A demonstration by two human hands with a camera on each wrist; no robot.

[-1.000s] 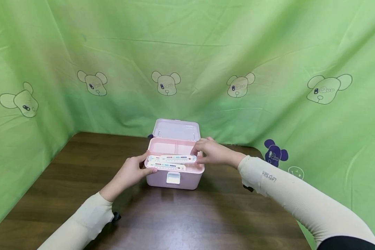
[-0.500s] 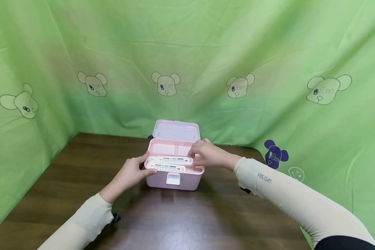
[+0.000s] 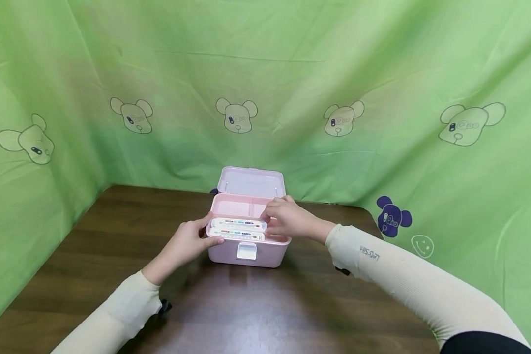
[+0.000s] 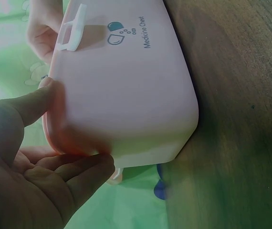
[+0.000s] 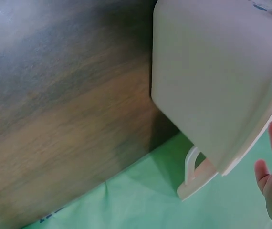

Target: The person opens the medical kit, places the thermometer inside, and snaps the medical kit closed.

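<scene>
A pink medicine chest (image 3: 248, 256) stands on the table with its lid (image 3: 251, 182) raised at the back. Two slim white thermometers (image 3: 236, 234), marked with a scale and small coloured labels, lie side by side in its front part. My left hand (image 3: 187, 246) holds the chest's front left corner, thumb on the front rim and fingers along the side. With its fingertips inside the chest, my right hand (image 3: 294, 219) pinches the right end of the rear thermometer (image 3: 239, 224). In the right wrist view, the chest wall hides those fingertips.
A divider (image 3: 250, 207) splits the chest's back part. On its front is a white latch (image 3: 247, 250). The brown wooden table (image 3: 230, 309) reaches a green curtain (image 3: 292, 59) with bear prints at the back and sides.
My right hand has moved left and slightly lower into the chest. The rear thermometer has slid left and now lies level with the front one. My left hand has stayed in place.
</scene>
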